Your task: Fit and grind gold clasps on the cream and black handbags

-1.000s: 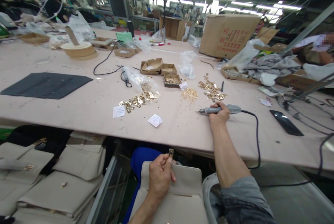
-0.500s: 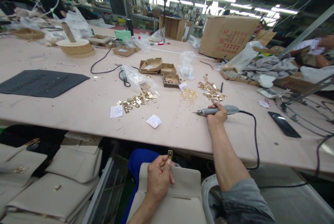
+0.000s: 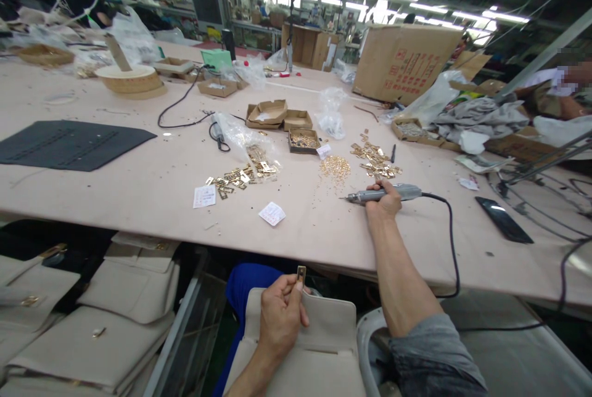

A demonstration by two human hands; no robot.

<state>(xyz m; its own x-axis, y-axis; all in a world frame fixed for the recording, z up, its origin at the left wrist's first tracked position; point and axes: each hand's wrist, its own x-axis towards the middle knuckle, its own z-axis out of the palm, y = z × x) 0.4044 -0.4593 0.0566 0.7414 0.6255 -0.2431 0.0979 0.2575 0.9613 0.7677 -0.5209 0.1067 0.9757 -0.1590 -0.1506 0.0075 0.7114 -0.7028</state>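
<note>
Driver vs 1 s ago: tip of the elec. driver (image 3: 409, 192) a touch further L, nearer the pile of tiny gold bits (image 3: 335, 167); still low over the table (image 3: 305, 227).
Plate vs 1 s ago: no real change, same hold on the small gold plate (image 3: 301, 272).
Hard to see: bit tip too thin to tell if touching tabletop; lower plate covered by thumb; some L fingers hidden; beige bag (image 3: 330, 323) cut off at btm.
L hand: (image 3: 281, 312) thumb & fingers pinched closed on plate, its top end sticking up past thumb tip, approx. upright, in front of bag flap.
R hand: (image 3: 386, 203) wrapped round driver body, bit pointing L; loose gold plates (image 3: 374, 159) just beyond.
</note>
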